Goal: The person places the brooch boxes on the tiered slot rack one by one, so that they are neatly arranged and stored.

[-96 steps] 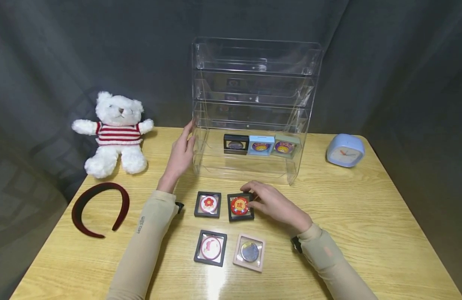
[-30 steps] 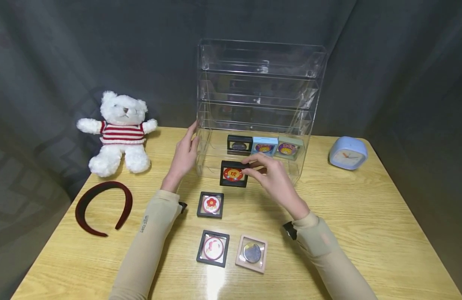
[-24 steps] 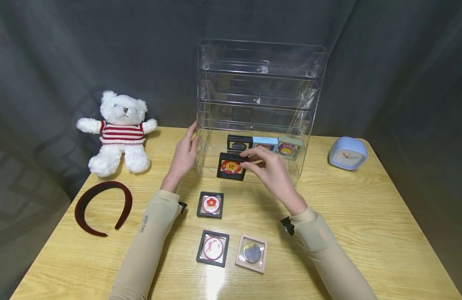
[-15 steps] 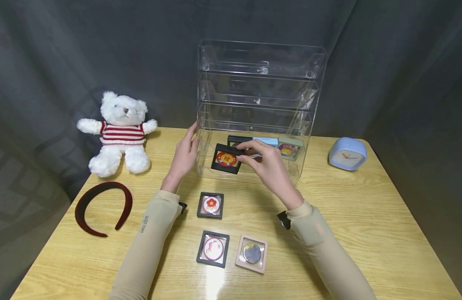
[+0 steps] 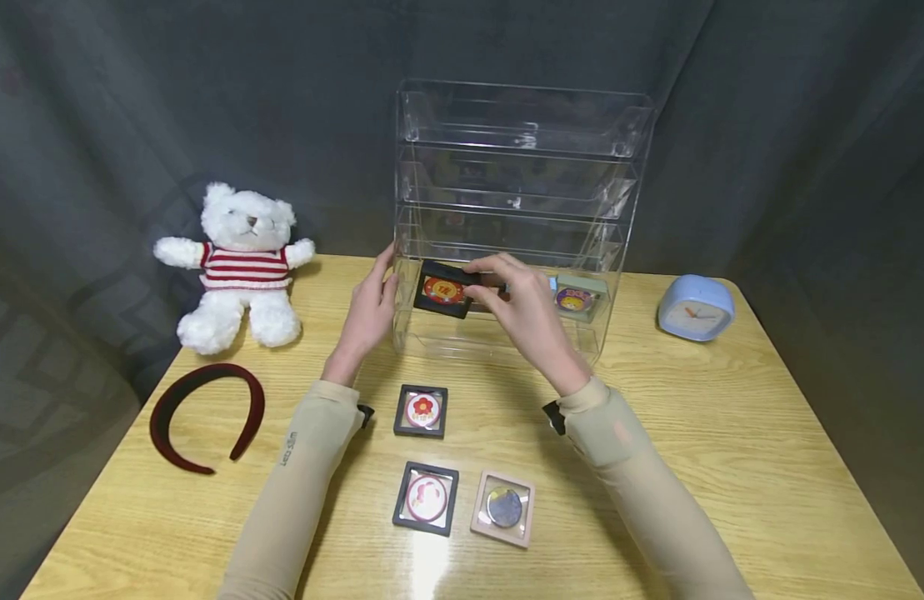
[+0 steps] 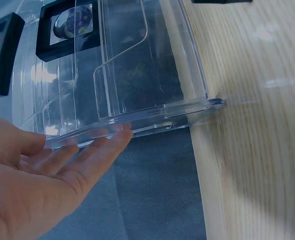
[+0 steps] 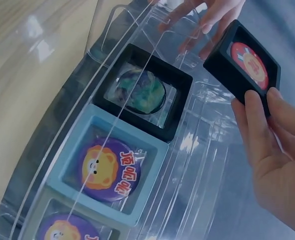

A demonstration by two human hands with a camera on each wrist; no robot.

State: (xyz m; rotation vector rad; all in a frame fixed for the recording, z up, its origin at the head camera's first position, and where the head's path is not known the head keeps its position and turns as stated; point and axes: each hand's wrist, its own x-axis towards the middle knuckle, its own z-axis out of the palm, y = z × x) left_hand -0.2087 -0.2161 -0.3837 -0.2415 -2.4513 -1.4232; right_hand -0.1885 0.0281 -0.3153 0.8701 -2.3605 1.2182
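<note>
Before a dark curtain (image 5: 169, 100), my unclenched left hand (image 5: 367, 312) touches the clear rack (image 5: 516, 201) at left edge. Near its lower-left corner, my right hand (image 5: 525, 310) pinches the red-badge frame (image 5: 442, 291), probably light and stiff, best held by the rim.

The square black-framed case (image 7: 223, 71), with a red disc (image 7: 250, 65) marked in gold inside, is tilted and pinched at its right side by the right hand (image 5: 527, 317), left of centre in the head view. Behind it, at upper centre, the clear, tiered rack (image 5: 517, 200) stands upright on the tabletop (image 5: 739, 450), the left hand (image 5: 367, 312) touching its left side.
</note>
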